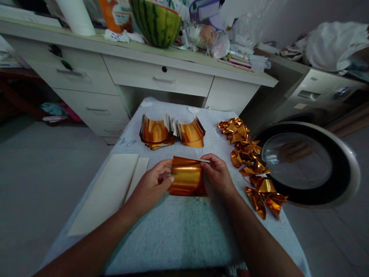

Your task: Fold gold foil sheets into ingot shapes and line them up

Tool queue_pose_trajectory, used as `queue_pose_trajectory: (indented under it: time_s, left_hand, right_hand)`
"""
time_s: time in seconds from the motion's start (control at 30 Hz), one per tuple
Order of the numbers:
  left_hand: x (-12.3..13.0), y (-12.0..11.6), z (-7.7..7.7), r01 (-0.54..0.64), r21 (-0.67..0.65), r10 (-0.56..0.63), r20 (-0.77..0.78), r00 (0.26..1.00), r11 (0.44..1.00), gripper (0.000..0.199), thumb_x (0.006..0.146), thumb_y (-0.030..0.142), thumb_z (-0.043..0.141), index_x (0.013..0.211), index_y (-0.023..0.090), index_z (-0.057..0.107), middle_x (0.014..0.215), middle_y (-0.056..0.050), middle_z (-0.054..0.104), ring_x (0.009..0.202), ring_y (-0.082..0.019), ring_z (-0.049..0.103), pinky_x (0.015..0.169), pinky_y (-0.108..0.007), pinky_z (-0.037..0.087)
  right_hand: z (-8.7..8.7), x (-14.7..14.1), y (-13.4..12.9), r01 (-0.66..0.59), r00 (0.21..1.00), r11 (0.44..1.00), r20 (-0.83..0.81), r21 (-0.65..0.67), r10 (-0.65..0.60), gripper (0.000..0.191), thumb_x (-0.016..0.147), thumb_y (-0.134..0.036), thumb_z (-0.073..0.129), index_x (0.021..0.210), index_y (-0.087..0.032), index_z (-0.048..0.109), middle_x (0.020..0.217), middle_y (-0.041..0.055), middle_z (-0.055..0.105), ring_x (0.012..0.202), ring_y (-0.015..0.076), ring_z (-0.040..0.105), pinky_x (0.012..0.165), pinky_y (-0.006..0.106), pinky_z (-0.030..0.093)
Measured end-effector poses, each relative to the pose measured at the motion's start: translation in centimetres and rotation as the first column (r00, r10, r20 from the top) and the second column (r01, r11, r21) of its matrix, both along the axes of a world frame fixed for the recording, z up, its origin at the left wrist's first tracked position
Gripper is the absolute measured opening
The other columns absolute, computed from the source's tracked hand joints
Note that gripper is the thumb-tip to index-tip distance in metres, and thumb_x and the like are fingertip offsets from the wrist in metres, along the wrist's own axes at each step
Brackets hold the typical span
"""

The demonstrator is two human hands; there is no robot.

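Note:
A shiny orange-gold foil sheet (187, 176), slightly curved, is held between my two hands above the cloth-covered table. My left hand (152, 184) grips its left edge, thumb on the front. At the upper right corner, my right hand (217, 174) pinches the sheet along with a thin white strip (201, 160) lying on its top edge. Beyond the hands are two stacks of curved foil sheets, one on the left (155, 130) and one on the right (191, 132). White paper (106, 192) lies left of my left hand.
Several twisted foil pieces (245, 150) run down the table's (178, 238) right side. An open round washing machine door (308, 163) reaches close to the right edge. Behind stands a white desk (161, 79) holding a watermelon (157, 23), bags and a paper roll.

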State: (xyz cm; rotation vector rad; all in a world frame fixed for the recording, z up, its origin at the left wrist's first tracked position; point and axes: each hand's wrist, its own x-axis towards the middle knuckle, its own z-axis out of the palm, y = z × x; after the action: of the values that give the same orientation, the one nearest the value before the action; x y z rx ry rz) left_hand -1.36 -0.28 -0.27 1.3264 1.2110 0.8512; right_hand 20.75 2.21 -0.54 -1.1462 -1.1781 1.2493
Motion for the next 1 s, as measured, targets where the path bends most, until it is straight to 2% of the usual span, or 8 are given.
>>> queue_pose_trajectory:
  time_s: [0.2,0.43,0.57,0.67,0.8,0.87,0.93,1.0]
  left_hand:
    - [-0.1,0.2,0.0,0.069,-0.043,-0.071,-0.046,0.996,0.997,0.036,0.086,0.03,0.054,0.119,0.015,0.058,0.089,-0.002,0.064,0.053,-0.008,0.052,0.05,-0.023,0.039]
    - [-0.3,0.3,-0.1,0.079,-0.074,-0.075,0.051,0.996,0.994,0.031,0.085,0.025,0.054,0.114,0.017,0.06,0.082,0.001,0.063,0.047,-0.006,0.053,0.045,-0.02,0.036]
    - [-0.2,0.1,0.1,0.029,-0.099,-0.026,0.033,0.999,0.995,0.033,0.085,0.028,0.056,0.116,0.015,0.058,0.075,0.001,0.064,0.049,-0.01,0.057,0.044,-0.021,0.037]
    - [-0.1,0.1,0.2,-0.001,-0.094,0.004,0.032,0.999,0.996,0.032,0.084,0.03,0.058,0.113,0.016,0.059,0.075,-0.001,0.067,0.061,-0.015,0.065,0.053,-0.025,0.048]
    - [-0.2,0.1,0.6,0.01,0.002,-0.01,-0.013,1.0,1.0,0.027,0.084,0.027,0.058,0.11,0.019,0.062,0.098,-0.006,0.071,0.089,-0.021,0.069,0.079,-0.036,0.055]
    - [-0.3,0.2,0.8,0.017,0.133,-0.002,-0.112,0.994,0.991,0.029,0.084,0.023,0.058,0.112,0.021,0.063,0.111,-0.007,0.068,0.102,-0.022,0.065,0.092,-0.041,0.051]
    - [-0.4,0.1,0.9,0.041,0.29,0.017,-0.196,0.981,0.956,0.032,0.083,0.019,0.057,0.114,0.024,0.063,0.12,-0.006,0.062,0.114,-0.023,0.059,0.103,-0.045,0.044]
    - [-0.4,-0.1,1.0,0.071,0.409,0.038,-0.254,0.967,0.91,0.036,0.082,0.014,0.056,0.115,0.026,0.063,0.128,-0.005,0.056,0.123,-0.023,0.053,0.11,-0.046,0.038]
  right_hand:
    - [0.2,0.3,-0.1,-0.012,0.999,1.0,-0.049,-0.028,0.011,0.024,0.072,-0.039,0.077,0.08,-0.02,0.064,0.069,-0.0013,0.061,0.063,0.013,0.052,0.059,0.024,0.04]
    - [0.7,0.4,-0.3,0.01,1.0,1.0,-0.02,-0.014,-0.01,0.032,0.076,-0.049,0.073,0.07,-0.02,0.061,0.059,-0.0036,0.05,0.056,0.0107,0.043,0.054,0.023,0.036]
    - [1.1,0.4,-0.4,0.008,1.0,1.0,0.026,-0.01,-0.007,0.034,0.078,-0.05,0.072,0.067,-0.02,0.06,0.057,-0.0036,0.048,0.053,0.0104,0.041,0.052,0.023,0.036]
    - [0.9,0.6,-0.4,-0.005,0.999,1.0,0.032,-0.009,0.005,0.033,0.078,-0.051,0.072,0.074,-0.02,0.064,0.056,-0.0044,0.049,0.05,0.0094,0.039,0.048,0.022,0.033]
    - [0.6,0.9,-0.6,-0.054,0.999,0.998,-0.002,0.026,0.054,0.027,0.081,-0.047,0.072,0.088,-0.021,0.07,0.065,-0.0017,0.06,0.052,0.0104,0.048,0.05,0.023,0.037]
    - [0.8,1.1,-0.7,-0.106,0.994,0.991,-0.011,0.076,0.107,0.023,0.085,-0.044,0.07,0.092,-0.023,0.072,0.081,0.0023,0.069,0.063,0.0132,0.057,0.059,0.025,0.044]
    - [1.2,1.3,-0.9,-0.148,0.988,0.98,-0.013,0.135,0.151,0.021,0.085,-0.043,0.07,0.095,-0.025,0.074,0.099,0.0048,0.072,0.083,0.0178,0.064,0.074,0.03,0.05]
    - [1.6,1.4,-1.0,-0.175,0.984,0.968,-0.005,0.181,0.179,0.022,0.083,-0.044,0.072,0.096,-0.027,0.074,0.108,0.0053,0.071,0.102,0.022,0.063,0.09,0.035,0.048]
